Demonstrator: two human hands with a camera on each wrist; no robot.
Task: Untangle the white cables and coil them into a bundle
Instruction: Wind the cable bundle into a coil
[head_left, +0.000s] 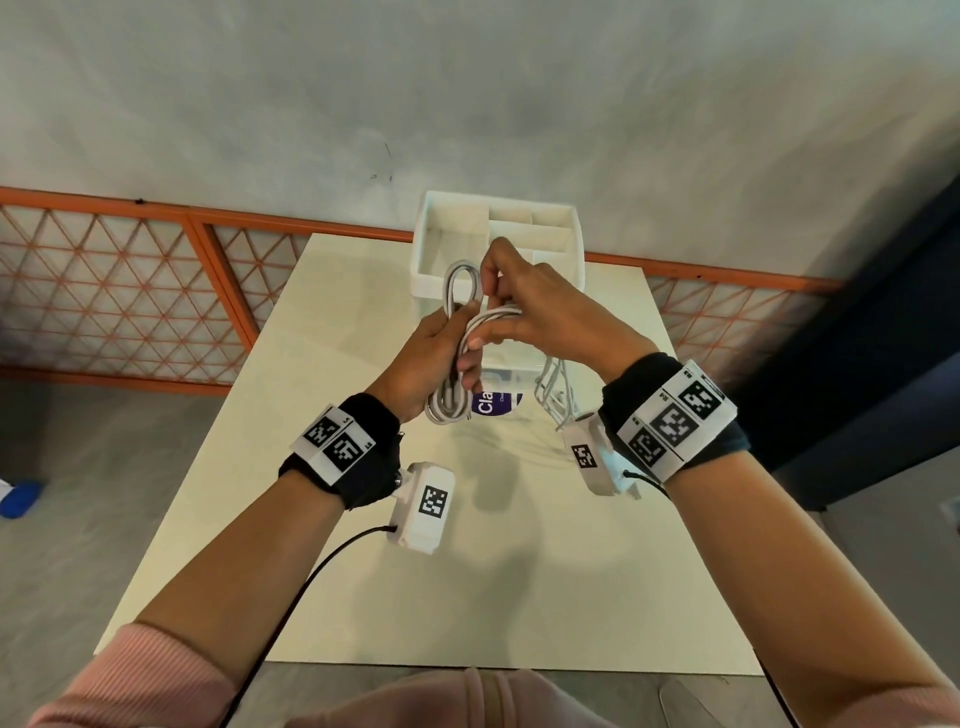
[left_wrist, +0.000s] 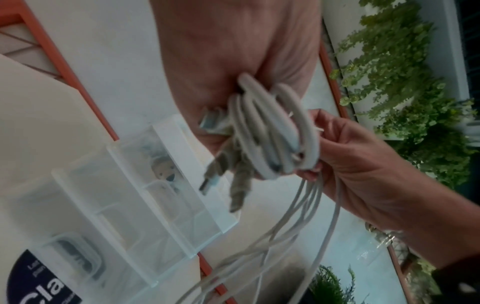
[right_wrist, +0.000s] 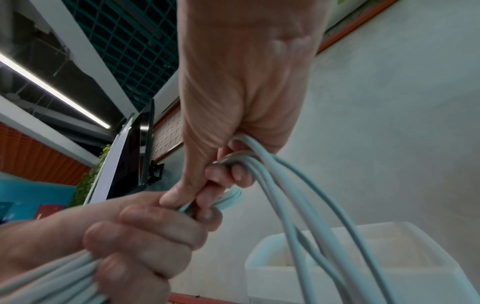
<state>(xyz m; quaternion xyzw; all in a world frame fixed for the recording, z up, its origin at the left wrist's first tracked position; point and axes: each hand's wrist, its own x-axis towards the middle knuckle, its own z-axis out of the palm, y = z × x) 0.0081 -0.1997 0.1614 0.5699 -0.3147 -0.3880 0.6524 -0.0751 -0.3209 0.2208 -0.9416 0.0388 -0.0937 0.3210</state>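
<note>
Above the table my left hand (head_left: 441, 348) grips a long coil of white cable (head_left: 457, 296), with loops sticking out above and below the fist. My right hand (head_left: 524, 301) pinches several white strands (right_wrist: 262, 164) at the coil's middle. The loose lengths (head_left: 556, 395) hang from my right hand down to the table. In the left wrist view the coil (left_wrist: 272, 131) sits wound in my palm, with a USB plug (left_wrist: 210, 181) dangling beneath it. In the right wrist view both hands meet on the cable, and the loose strands (right_wrist: 298, 216) run down toward the box.
A white compartmented organiser box (head_left: 571, 218) stands at the far edge of the cream table (head_left: 467, 597). A clear plastic box with a dark blue label (head_left: 493, 405) sits under my hands. An orange lattice railing (head_left: 130, 291) runs behind the table.
</note>
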